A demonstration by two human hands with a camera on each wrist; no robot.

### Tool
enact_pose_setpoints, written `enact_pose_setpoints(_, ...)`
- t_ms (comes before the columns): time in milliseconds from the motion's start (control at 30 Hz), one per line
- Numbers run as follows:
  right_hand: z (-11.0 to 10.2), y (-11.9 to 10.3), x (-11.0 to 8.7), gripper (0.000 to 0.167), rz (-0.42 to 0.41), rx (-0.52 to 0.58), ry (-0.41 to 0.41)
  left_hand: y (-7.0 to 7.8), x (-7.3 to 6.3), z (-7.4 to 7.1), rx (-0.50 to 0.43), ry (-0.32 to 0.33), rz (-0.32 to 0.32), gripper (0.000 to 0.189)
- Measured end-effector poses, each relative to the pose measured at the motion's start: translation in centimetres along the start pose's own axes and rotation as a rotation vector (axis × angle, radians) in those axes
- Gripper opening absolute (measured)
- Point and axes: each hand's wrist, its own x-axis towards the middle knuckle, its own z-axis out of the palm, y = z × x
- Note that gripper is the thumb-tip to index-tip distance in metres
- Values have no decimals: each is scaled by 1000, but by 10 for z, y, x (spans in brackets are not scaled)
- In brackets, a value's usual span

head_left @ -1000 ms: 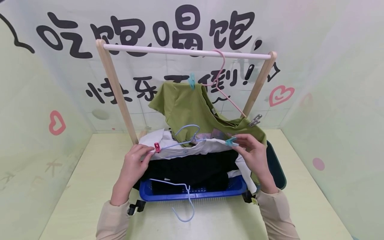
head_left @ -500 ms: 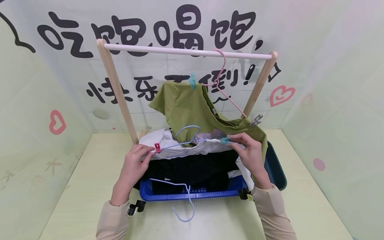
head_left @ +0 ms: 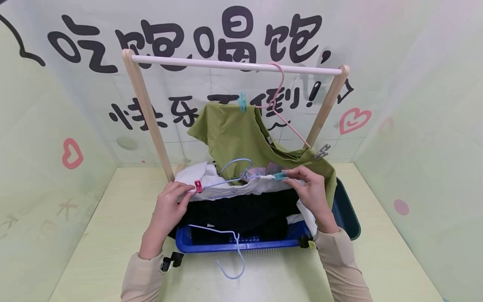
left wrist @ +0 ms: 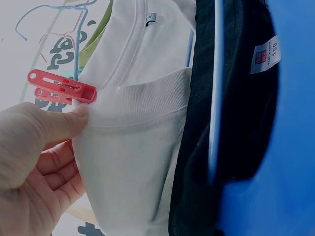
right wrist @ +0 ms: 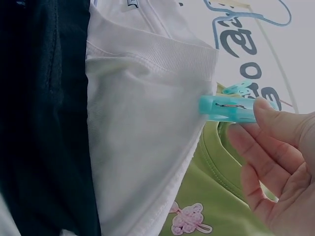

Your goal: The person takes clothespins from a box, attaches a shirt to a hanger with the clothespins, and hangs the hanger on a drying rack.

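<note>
My left hand point(head_left: 170, 207) pinches the shoulder edge of a white shirt point(left wrist: 128, 147), just beside a red clothespin point(left wrist: 64, 87) that clips the fabric onto a light blue hanger point(left wrist: 76, 49). On the opposite side of the collar, my right hand point(head_left: 312, 195) pinches the handle end of a teal clothespin point(right wrist: 229, 109). That clothespin's front end sits on the white shirt's shoulder edge, a little way out from the ribbed collar. The shirt lies over black clothing point(head_left: 241, 212), its lower part hidden.
A blue basket point(head_left: 243, 248) bears the black clothing, with a second light blue hanger point(head_left: 237, 247) hooked over its front. Behind, a green shirt point(head_left: 234, 134) hangs by a pink hanger point(head_left: 288, 125) from the rack's white bar point(head_left: 211, 63). A dark green bin point(head_left: 347, 214) stands right.
My right hand has moved left along the white shirt's shoulder with the teal clothespin, closer to the collar. My left hand has stayed in place by the red clothespin.
</note>
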Motion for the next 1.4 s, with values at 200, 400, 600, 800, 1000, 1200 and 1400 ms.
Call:
enact_pose_setpoints(200,1,-13,6,14,45,-39,-26,0,0,0,-2,-1,4,17)
enact_pose_setpoints(400,3,11,2,14,67,-60,-53,0,1,-1,-5,-6,7,17)
enact_pose_setpoints(600,1,20,0,21,76,-36,-100,-1,0,-1,1,-5,4,17)
enact_pose_setpoints(800,-3,25,-2,42,116,-64,-157,-2,3,1,-10,5,22,17)
enact_pose_setpoints(1000,-1,33,-4,31,202,-206,-212,-1,3,2,-11,8,20,16)
enact_pose_setpoints(1200,5,33,-7,9,185,-296,-174,-1,1,-1,-13,-1,16,16)
enact_pose_setpoints(1400,5,29,-8,12,61,-323,-90,1,2,-4,-4,1,9,17)
